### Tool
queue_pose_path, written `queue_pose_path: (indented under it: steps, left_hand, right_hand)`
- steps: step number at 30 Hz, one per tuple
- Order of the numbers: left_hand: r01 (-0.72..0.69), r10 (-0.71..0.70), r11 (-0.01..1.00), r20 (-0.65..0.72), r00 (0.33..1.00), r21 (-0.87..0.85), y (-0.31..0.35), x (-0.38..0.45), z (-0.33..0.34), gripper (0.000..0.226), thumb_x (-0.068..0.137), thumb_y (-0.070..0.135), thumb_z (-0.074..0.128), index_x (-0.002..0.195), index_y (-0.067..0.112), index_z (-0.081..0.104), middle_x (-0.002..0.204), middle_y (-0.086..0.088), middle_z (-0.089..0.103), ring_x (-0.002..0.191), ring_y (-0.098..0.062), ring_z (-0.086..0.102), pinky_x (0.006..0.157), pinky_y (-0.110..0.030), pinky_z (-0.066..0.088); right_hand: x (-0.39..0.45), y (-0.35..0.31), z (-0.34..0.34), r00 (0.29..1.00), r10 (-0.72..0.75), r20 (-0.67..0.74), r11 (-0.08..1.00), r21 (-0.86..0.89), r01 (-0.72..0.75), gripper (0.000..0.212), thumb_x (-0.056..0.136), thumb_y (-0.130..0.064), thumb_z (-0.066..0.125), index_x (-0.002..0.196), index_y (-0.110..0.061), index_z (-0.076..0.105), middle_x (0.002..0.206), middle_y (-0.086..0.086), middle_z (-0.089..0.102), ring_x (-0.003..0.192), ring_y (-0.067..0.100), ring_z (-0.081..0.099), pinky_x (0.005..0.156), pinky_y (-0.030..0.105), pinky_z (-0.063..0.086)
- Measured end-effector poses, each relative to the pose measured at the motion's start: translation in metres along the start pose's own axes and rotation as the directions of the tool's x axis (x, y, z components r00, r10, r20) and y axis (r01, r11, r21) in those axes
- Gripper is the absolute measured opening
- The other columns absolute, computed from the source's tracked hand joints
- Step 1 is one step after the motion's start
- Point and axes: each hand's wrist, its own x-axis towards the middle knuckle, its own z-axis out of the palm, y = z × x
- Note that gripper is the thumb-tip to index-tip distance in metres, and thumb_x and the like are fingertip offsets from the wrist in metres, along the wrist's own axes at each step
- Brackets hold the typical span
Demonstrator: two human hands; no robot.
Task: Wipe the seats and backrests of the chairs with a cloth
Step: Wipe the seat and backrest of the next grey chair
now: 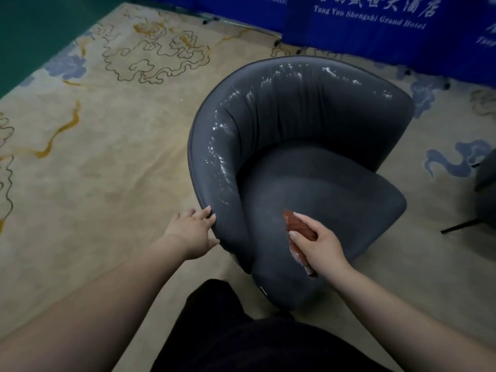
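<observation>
From the head view, a dark grey tub chair (pixel 308 162) sits on the carpet (pixel 94 157), its curved backrest (pixel 281 103) wrapping round the seat (pixel 322 194) in one continuous shell. The upholstery looks like smooth leather or a leather-like material, gathered into fine vertical pleats along the inner back; pale glossy highlights run along the top of those pleats. A thin piped seam edges the outer rim. The seat cushion is rounded at the front, matte and even.

The left hand (pixel 193 232) rests on the near end of the backrest's rim, fingers curled over the edge and thumb below — a loose grip on the chair itself. The right hand (pixel 319 245) is closed around a reddish-brown cloth (pixel 299 229), folded or bunched into a narrow strip. The cloth's upper end lies at the near edge of the seat, and a paler, fuzzy end hangs out below the palm.

The carpet is beige with a low pile, patterned with outlined cloud scrolls in ochre and soft blue. Behind the chair stands a blue banner (pixel 375 25) with white Chinese characters, too cut off to read fully, and the line "Tang Yun Shengshi Grand Hotel". At the right edge, part of a second dark chair (pixel 485 194) with a thin black leg shows.
</observation>
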Motion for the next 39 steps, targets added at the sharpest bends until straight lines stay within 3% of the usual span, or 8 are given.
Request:
queue_pose_path:
  steps: [5, 10, 14, 22, 26, 29, 35, 39]
  left_hand:
    - [-0.058, 0.034, 0.990, -0.181, 0.983, -0.131, -0.016, 0.020, -0.016, 0.055, 0.088, 0.064, 0.046, 0.133, 0.034, 0.051, 0.141, 0.004, 0.041, 0.129, -0.021, 0.037, 0.106, -0.038, 0.033]
    - [-0.006, -0.057, 0.980, -0.310, 0.949, -0.197, -0.059, 0.056, -0.025, 0.076, 0.083, 0.066, 0.052, 0.144, 0.025, 0.033, 0.154, -0.005, 0.027, 0.139, -0.026, 0.027, 0.112, -0.042, 0.027]
    - [0.027, -0.086, 0.979, -0.286, 0.954, -0.204, -0.100, 0.092, -0.038, 0.103, 0.079, 0.075, 0.046, 0.153, 0.016, 0.005, 0.161, -0.010, 0.003, 0.146, -0.030, 0.010, 0.116, -0.044, 0.018]
    - [-0.131, 0.114, 0.989, -0.199, 0.973, -0.074, -0.114, 0.142, -0.044, 0.122, 0.074, 0.083, 0.043, 0.151, 0.000, -0.004, 0.159, -0.020, -0.009, 0.147, -0.033, -0.003, 0.120, -0.043, 0.008]
    - [-0.137, 0.115, 0.987, -0.222, 0.968, -0.087, -0.115, 0.147, -0.036, 0.125, 0.071, 0.085, 0.042, 0.150, -0.001, -0.004, 0.158, -0.022, -0.011, 0.146, -0.035, -0.005, 0.119, -0.045, 0.006]
    - [-0.151, 0.117, 0.978, -0.218, 0.969, -0.145, -0.115, 0.149, -0.034, 0.131, 0.065, 0.088, 0.042, 0.150, 0.001, -0.007, 0.157, -0.020, -0.015, 0.146, -0.034, -0.009, 0.118, -0.046, 0.004]
    - [-0.092, 0.075, 0.985, -0.116, 0.990, -0.146, -0.110, 0.157, -0.047, 0.146, 0.055, 0.088, 0.056, 0.147, 0.004, -0.018, 0.154, -0.021, -0.025, 0.146, -0.035, -0.010, 0.117, -0.048, 0.006]
    - [-0.053, 0.046, 0.995, -0.091, 0.995, -0.081, -0.102, 0.158, -0.053, 0.149, 0.052, 0.086, 0.062, 0.148, 0.002, -0.016, 0.154, -0.025, -0.022, 0.146, -0.037, -0.002, 0.118, -0.046, 0.008]
  right_hand:
    - [0.012, -0.008, 0.021, 0.998, 0.028, -0.051, 1.000, 0.013, -0.028, 0.044, 0.091, -0.015, 0.062, 0.128, -0.039, 0.056, 0.050, 0.002, 0.060, 0.031, 0.016, 0.044, 0.032, 0.024, 0.037]
    - [0.035, -0.027, 0.062, 0.990, 0.068, -0.125, 0.997, 0.055, -0.061, 0.043, 0.091, -0.017, 0.063, 0.126, -0.043, 0.056, 0.059, 0.006, 0.064, 0.035, 0.017, 0.045, 0.035, 0.024, 0.039]
    - [0.057, -0.044, 0.103, 0.973, 0.116, -0.199, 0.993, 0.056, -0.107, 0.044, 0.090, -0.020, 0.065, 0.129, -0.039, 0.058, 0.105, 0.016, 0.065, 0.047, 0.012, 0.051, 0.041, 0.023, 0.041]
    - [0.076, -0.054, 0.156, 0.896, 0.248, -0.367, 0.962, 0.202, -0.184, 0.043, 0.089, -0.021, 0.065, 0.128, -0.038, 0.059, 0.105, 0.018, 0.063, 0.037, 0.014, 0.052, 0.036, 0.023, 0.041]
    - [0.073, -0.050, 0.165, 0.860, 0.281, -0.426, 0.952, 0.240, -0.192, 0.041, 0.089, -0.020, 0.066, 0.125, -0.039, 0.061, 0.096, 0.012, 0.067, 0.037, 0.017, 0.053, 0.032, 0.025, 0.042]
    - [0.073, -0.044, 0.166, 0.843, 0.324, -0.430, 0.939, 0.254, -0.231, 0.039, 0.089, -0.023, 0.066, 0.122, -0.044, 0.061, 0.108, 0.009, 0.063, 0.042, 0.022, 0.056, 0.034, 0.026, 0.043]
    - [0.085, -0.031, 0.166, 0.841, 0.356, -0.408, 0.926, 0.278, -0.257, 0.043, 0.090, -0.019, 0.065, 0.129, -0.036, 0.059, 0.097, 0.017, 0.065, 0.032, 0.014, 0.048, 0.034, 0.022, 0.039]
    - [0.099, -0.021, 0.174, 0.850, 0.356, -0.389, 0.926, 0.268, -0.265, 0.047, 0.092, -0.018, 0.062, 0.135, -0.034, 0.053, 0.117, 0.022, 0.058, 0.042, 0.006, 0.055, 0.036, 0.021, 0.041]
